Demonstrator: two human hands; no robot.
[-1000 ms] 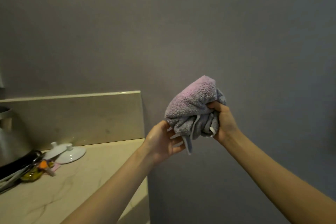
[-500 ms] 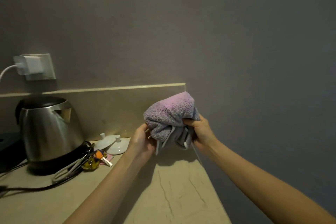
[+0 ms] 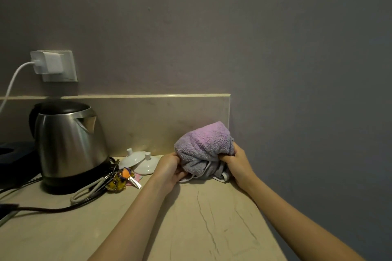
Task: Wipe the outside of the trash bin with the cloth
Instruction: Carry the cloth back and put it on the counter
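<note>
A bunched purple-grey terry cloth [image 3: 204,146] rests on the beige stone counter [image 3: 191,218] at its far right corner, against the backsplash. My left hand [image 3: 169,170] grips the cloth's lower left side. My right hand [image 3: 237,163] grips its right side, fingers dug into the folds. White edge strips of the cloth hang out at the bottom. No trash bin is in view.
A steel kettle [image 3: 70,144] stands at the left on its base, with a black cord [image 3: 42,210] across the counter. Keys with a yellow charm [image 3: 121,179] and two white lids [image 3: 137,162] lie between kettle and cloth. A wall socket with a charger [image 3: 53,65] sits above. The counter ends at the right edge.
Both hands have brought the cloth down from mid-air onto the counter's far right corner. The view has swung left and down, bringing the kettle and socket in.
</note>
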